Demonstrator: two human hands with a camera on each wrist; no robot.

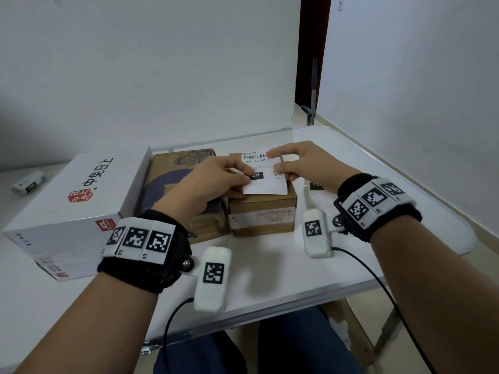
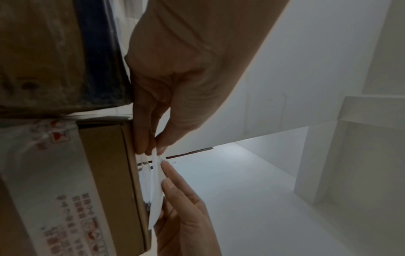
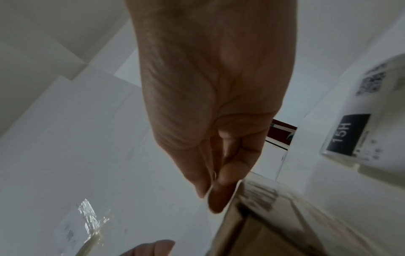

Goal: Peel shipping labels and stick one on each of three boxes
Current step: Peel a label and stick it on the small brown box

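Note:
Three boxes stand side by side on the white table: a large white box (image 1: 81, 190) at left, a brown box with purple print (image 1: 172, 179) in the middle, and a small brown cardboard box (image 1: 262, 209) at right. Both hands hold a white shipping label (image 1: 266, 174) flat over the small box's top. My left hand (image 1: 243, 182) pinches its left edge and my right hand (image 1: 274, 160) pinches its right edge. In the left wrist view the label (image 2: 156, 190) stands slightly off the small box (image 2: 109, 173). Whether it touches the top, I cannot tell.
Another label sheet (image 3: 355, 131) marked 15H lies on the table right of the small box, mostly hidden behind my right hand in the head view. A small white packet (image 1: 28, 182) lies far left. The table's front edge (image 1: 270, 300) is close to my lap.

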